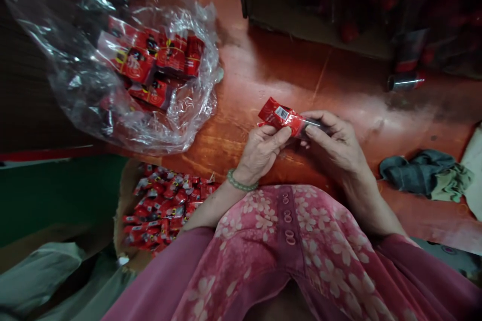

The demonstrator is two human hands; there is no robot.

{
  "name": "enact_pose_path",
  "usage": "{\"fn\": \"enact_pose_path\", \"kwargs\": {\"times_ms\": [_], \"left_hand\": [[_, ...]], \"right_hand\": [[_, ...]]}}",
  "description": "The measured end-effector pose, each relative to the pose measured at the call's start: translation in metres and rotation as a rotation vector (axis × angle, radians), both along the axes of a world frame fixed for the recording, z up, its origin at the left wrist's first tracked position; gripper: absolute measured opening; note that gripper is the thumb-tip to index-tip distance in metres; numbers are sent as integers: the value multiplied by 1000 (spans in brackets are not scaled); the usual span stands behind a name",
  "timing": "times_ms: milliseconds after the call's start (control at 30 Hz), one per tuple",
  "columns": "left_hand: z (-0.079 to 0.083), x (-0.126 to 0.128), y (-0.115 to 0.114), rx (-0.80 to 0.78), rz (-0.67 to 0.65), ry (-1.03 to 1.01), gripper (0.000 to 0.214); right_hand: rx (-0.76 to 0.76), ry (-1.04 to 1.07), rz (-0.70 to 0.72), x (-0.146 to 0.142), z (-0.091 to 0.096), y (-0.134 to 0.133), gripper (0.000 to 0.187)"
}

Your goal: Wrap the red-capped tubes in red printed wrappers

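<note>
Both my hands hold a small red packet (279, 117) with a white barcode label, over the red-brown table (263, 70). My left hand (261, 150), with a green bead bracelet on the wrist, pinches the packet's near end from below. My right hand (335, 143) grips the other end, where a dark item sticks out of the clear wrapper between its fingers. Both hands are closed on it.
A large clear plastic bag (124, 60) with bundles of red packets lies on the table at the left. A cardboard box (165, 208) full of red packets sits below the table edge. A grey-green cloth (425, 175) lies at the right. A dark box (320, 5) stands behind.
</note>
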State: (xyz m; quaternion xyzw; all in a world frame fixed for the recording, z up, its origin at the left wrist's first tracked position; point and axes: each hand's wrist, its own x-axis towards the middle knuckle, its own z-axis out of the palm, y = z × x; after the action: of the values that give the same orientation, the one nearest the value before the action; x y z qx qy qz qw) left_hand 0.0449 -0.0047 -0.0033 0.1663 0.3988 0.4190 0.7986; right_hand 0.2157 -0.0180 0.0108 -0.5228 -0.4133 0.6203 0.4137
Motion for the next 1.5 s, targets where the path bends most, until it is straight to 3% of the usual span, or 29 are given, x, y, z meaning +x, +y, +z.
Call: {"fn": "enact_pose_path", "kwargs": {"times_ms": [133,300,500,667,767,833,967,1133,1400,1500], "left_hand": [[2,9,1,-14,112,-21,42],[-1,17,1,-6,208,-26,44],[1,7,3,106,175,-22,50],[3,8,5,51,248,-40,43],[2,11,8,4,305,-73,43],[2,10,12,14,294,-76,44],[1,-3,24,106,219,-71,49],[-1,-11,35,68,261,-5,47],[-3,-10,20,40,146,6,50],[-4,-11,19,23,168,14,46]], "right_hand": [[86,-105,-4,-8,-6,-3,36],[318,-304,-133,-22,-16,-6,38],[198,-63,-116,-37,-24,-5,40],[312,-177,-122,-47,-25,-7,33],[361,-262,-214,-55,-31,-8,34],[353,-232,-255,-59,-33,-8,33],[315,-160,-200,-58,-29,-6,32],[248,-154,-170,-54,-23,-5,31],[191,-134,-183,-56,-25,1,36],[196,-135,-170,-57,-24,0,36]]}}
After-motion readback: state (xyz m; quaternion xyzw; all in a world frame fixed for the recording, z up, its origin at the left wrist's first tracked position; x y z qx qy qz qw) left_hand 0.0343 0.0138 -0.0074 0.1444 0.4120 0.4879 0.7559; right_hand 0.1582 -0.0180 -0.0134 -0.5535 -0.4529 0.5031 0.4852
